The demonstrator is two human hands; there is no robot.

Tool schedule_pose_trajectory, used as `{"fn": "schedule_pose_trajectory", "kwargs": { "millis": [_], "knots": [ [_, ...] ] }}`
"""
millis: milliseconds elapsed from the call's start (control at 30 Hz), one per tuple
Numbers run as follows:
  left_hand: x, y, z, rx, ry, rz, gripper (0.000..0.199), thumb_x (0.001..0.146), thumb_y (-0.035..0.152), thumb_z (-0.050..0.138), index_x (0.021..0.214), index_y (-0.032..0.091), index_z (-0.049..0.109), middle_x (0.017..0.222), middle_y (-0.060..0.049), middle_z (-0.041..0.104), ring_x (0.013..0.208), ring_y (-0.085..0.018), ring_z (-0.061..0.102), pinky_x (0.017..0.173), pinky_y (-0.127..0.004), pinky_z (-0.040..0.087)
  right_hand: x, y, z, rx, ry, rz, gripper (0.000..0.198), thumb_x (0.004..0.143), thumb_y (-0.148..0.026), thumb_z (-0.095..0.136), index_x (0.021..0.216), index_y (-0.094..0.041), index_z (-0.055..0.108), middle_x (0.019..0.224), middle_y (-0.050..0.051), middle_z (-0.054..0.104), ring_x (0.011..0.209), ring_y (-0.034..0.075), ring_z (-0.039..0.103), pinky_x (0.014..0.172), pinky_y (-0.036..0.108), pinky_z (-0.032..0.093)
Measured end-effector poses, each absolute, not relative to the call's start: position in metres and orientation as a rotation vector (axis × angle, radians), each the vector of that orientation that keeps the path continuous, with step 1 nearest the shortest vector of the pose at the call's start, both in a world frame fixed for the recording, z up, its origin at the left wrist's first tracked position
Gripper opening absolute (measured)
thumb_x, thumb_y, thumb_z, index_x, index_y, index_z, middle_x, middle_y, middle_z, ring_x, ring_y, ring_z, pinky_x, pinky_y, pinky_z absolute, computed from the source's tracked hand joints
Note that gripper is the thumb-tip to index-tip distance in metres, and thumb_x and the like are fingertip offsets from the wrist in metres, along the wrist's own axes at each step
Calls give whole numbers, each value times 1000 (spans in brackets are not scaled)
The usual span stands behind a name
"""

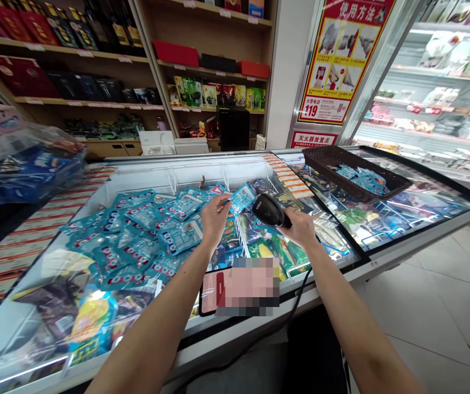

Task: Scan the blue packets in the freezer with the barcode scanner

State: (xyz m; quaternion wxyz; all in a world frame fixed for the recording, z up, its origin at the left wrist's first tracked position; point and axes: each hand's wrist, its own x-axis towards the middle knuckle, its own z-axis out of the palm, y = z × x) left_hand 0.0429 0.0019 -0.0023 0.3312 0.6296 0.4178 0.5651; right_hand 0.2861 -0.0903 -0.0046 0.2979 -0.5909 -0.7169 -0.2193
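Near edge of the freezer: a phone (210,295) lies on the black-and-white border of the chest freezer (407,254), screen up, much of it blurred out by pixelation.
Cable: a black cord (300,293) hangs over that same near edge, just right of the phone, and runs down in front of the freezer.
Right hand: the right hand (300,225) is wrapped around the handle of a black handheld scanner (270,210), whose head points left, above the glass.
Left hand: the left hand (215,219) pinches a blue packet (243,200) by its left end, between thumb and fingers.
Held packet: raised over the middle of the freezer, printed side showing, just beside the scanner's head.
Packet pile: many similar blue packets (136,235) lie overlapping across the left part of the freezer, left of the left hand.
Under the glass: a yellow-and-blue bag (93,325) toward the near left corner; green-and-yellow bags (292,254) below the right hand.
Price labels: orange-and-white rows along the left edge (25,246).
Far left corner: a clear plastic bag (21,158) with blue goods inside.
Far right part: a dark brown basket (349,186) holding several blue packets (360,179).
Beyond: wooden shelves (214,27), a red-and-yellow poster (343,60), and a lit display cabinet (435,71) at right.
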Motion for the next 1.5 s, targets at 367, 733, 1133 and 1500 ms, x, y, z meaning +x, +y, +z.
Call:
{"fn": "schedule_pose_trajectory", "kwargs": {
  "millis": [367,733,1133,1500],
  "knots": [
    [43,-2,1,1709,1100,1437,33,81,41,56,108,24,64,90,-3,67,75,-16,63,61,-28,56,287,-88,-8,-1501,-1951,-630,27,83,-40,53,95,-18,63,76,4,63,69,15,58,60,23,35],
    [42,-2,1,1698,1080,1435,32,80,40,56,107,24,64,92,-4,66,82,-17,64,62,-29,58,288,-86,-10,-1520,-1956,-596,30,82,-42,53,96,-18,63,78,4,64,69,16,59,60,24,36],
    [42,-1,0,1786,1131,1442,33,84,40,51,112,24,60,99,-4,66,80,-15,62,64,-28,55,287,-89,-7,-1512,-1867,-651,30,81,-41,54,98,-17,63,75,3,64,69,16,59,61,24,36],
    [29,7,10,2321,1597,1358,33,91,30,35,106,20,63,103,-8,63,94,-21,59,87,-35,45,293,-87,-6,-1592,-1652,-682,31,80,-44,56,96,-18,63,78,4,64,72,18,59,60,25,35]
  ]
}}
